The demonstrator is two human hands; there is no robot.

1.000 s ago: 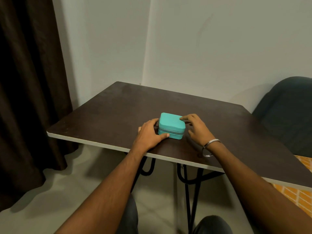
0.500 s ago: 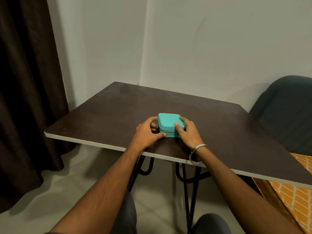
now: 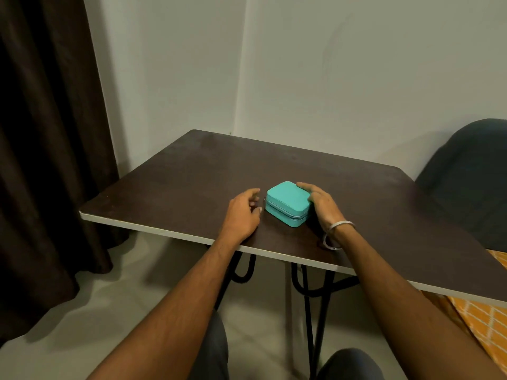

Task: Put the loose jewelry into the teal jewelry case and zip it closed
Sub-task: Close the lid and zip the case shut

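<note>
Bare forearms, silver bangle point(image 3: 336, 234), grey trousers point(image 3: 214, 352)

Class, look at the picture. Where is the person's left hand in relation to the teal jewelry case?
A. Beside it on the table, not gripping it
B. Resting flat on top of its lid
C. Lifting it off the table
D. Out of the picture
A: the left hand lies on the table just left of the teal jewelry case, fingers loosely curled, holding nothing.
</note>
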